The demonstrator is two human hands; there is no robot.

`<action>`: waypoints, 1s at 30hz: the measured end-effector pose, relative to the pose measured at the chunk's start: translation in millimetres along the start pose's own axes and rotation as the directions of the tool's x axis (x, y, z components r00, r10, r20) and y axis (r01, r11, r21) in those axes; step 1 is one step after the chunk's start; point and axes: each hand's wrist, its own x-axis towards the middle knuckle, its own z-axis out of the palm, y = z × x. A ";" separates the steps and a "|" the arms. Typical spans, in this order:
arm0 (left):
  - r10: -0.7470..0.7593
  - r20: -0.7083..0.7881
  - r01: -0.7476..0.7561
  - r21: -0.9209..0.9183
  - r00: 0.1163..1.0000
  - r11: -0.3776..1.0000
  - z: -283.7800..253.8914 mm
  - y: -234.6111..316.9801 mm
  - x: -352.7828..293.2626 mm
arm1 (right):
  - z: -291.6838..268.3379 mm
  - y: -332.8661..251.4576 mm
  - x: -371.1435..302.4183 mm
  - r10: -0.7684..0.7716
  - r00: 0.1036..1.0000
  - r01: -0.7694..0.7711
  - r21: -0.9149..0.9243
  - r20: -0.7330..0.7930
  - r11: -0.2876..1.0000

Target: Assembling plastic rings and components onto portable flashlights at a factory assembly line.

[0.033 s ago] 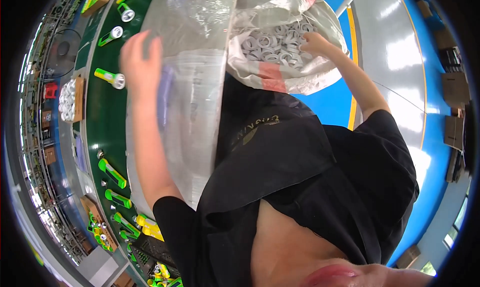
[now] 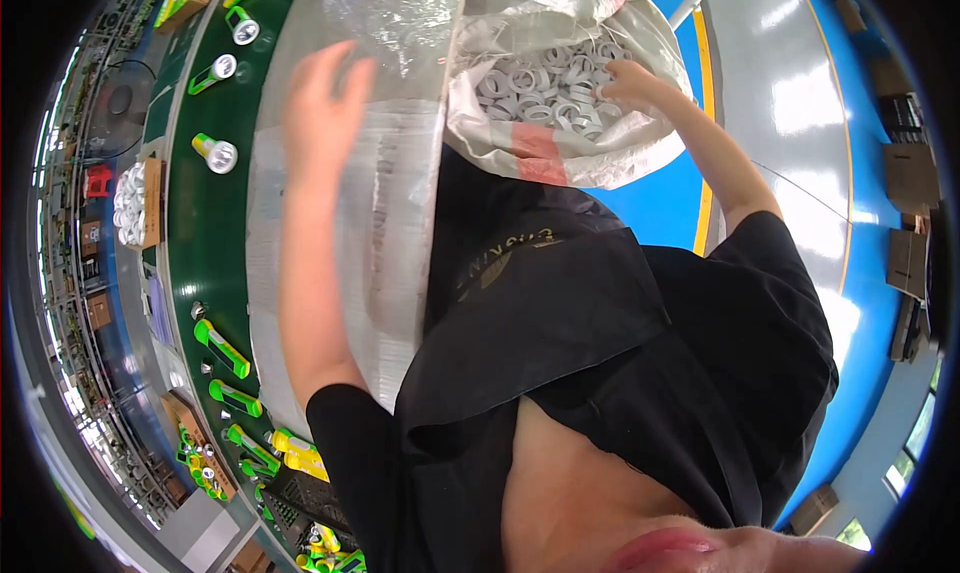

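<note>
My left hand (image 2: 328, 103), slightly blurred, hovers over the plastic-covered bench (image 2: 385, 163) with its fingers apart and nothing between them. To its left a yellow-green flashlight (image 2: 214, 153) rests on the green belt (image 2: 215, 243), its lens end toward me. Two more green flashlights, one upper (image 2: 242, 25) and one lower (image 2: 212, 74), lie farther up the belt. On the right, my right hand (image 2: 635, 83) reaches into a white woven sack (image 2: 540, 158) of grey plastic rings (image 2: 545, 88). Its fingers are curled together among the rings; what they hold is hidden.
Several green flashlights (image 2: 222, 348) lie along the nearer belt, beside yellow ones (image 2: 297, 453) and a black crate (image 2: 300, 503). Across the belt stand a cardboard box of white parts (image 2: 132, 203) and a tray of flashlights (image 2: 200, 463). Blue floor (image 2: 640, 218) shows beyond the sack.
My left hand has moved right, away from the yellow-green flashlight, which now appears shorter and turned. The belt's upper flashlights have shifted slightly left in view. My right hand stays in the sack.
</note>
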 end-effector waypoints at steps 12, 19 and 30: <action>-0.223 0.965 0.267 0.181 0.136 0.947 284.1 1.1 -53.4 | 9.8 -16.9 11.6 -0.074 0.830 0.287 -0.309 0.553 0.906; -0.283 0.952 0.307 0.238 0.112 0.921 295.5 2.2 -54.3 | 9.3 -12.9 50.7 -0.209 0.834 0.236 0.012 0.510 0.972; -0.212 0.973 0.183 0.192 0.096 0.964 288.9 11.8 -60.5 | 63.4 15.9 32.6 -0.252 0.837 0.215 0.131 0.485 0.968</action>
